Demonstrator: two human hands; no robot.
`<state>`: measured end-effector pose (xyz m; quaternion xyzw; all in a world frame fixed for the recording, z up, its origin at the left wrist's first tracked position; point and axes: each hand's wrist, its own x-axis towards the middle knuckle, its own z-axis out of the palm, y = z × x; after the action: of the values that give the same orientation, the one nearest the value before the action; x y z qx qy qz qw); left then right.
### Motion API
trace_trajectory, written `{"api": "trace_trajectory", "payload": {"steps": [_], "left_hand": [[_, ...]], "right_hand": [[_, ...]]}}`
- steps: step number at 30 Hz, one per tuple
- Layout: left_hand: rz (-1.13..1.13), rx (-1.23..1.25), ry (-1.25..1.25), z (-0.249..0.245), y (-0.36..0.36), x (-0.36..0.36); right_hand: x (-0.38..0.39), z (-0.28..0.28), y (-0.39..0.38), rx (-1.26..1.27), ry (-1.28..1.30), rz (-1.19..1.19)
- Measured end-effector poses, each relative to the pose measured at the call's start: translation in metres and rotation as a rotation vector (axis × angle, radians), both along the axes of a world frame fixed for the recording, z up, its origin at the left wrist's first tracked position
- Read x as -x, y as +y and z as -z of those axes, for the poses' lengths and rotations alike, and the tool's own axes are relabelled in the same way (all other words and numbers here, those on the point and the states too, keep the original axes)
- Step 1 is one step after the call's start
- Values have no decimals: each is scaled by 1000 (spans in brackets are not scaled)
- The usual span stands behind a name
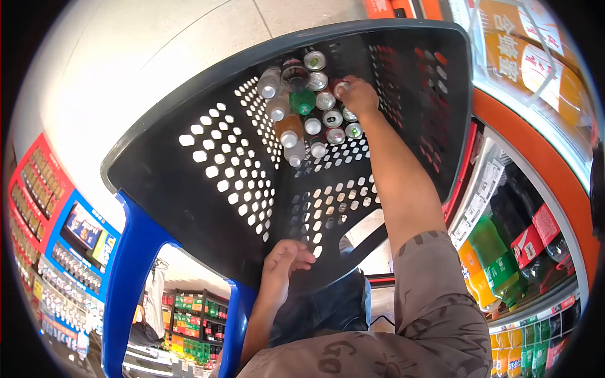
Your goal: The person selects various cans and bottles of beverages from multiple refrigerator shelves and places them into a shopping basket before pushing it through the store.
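A deep black cart basket point(208, 75) with rows of holes in its walls opens in front of me. Several cans point(332, 118) and bottles point(277, 108) stand grouped at its far end, among them a green-capped bottle point(302, 101) and one with brown contents point(288, 129). My right hand point(359, 97) reaches into the basket, its fingers closed round a can point(342, 89) at the right side of the group. Near the basket's close edge is my left hand point(288, 257), its fingers loosely curled and apart, holding nothing.
The cart's blue handle frame point(129, 252) rises at the left. A shelf of large soda bottles point(498, 258) and an orange shelf edge point(529, 151) stand close on the right. Product displays point(79, 242) line the left, with a drink rack point(195, 318) farther back.
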<state>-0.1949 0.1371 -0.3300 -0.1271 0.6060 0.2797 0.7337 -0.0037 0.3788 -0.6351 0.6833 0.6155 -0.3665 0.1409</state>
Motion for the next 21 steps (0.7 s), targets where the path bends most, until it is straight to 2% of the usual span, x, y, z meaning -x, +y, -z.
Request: {"api": "trace_trajectory", "payload": {"steps": [2,3,8,10,14,16,18,21], "left_hand": [[5,-13,18,0,2,-4],[7,-18,35,-2,3,-7],[-42,0,-39,-27,7,-9],[-54,-2,-99,-43,4,-9],[-54,-128,-81,-85,1,-9],[-13,-184,-83,-107,-2,-7],[33,-263,-98,-127,-7,-7],[149,-335,-74,-153,-13,-13]], "right_hand": [[1,-16,4,37,-53,-44],[-1,-22,0,-21,-44,2],[-32,-71,-54,-203,277,250],[-39,-132,-79,-267,406,275],[-48,-249,-134,-344,428,409],[-58,-287,-174,-234,594,692],[-60,-353,-197,-155,497,757],[-70,-410,-250,-256,636,855]]}}
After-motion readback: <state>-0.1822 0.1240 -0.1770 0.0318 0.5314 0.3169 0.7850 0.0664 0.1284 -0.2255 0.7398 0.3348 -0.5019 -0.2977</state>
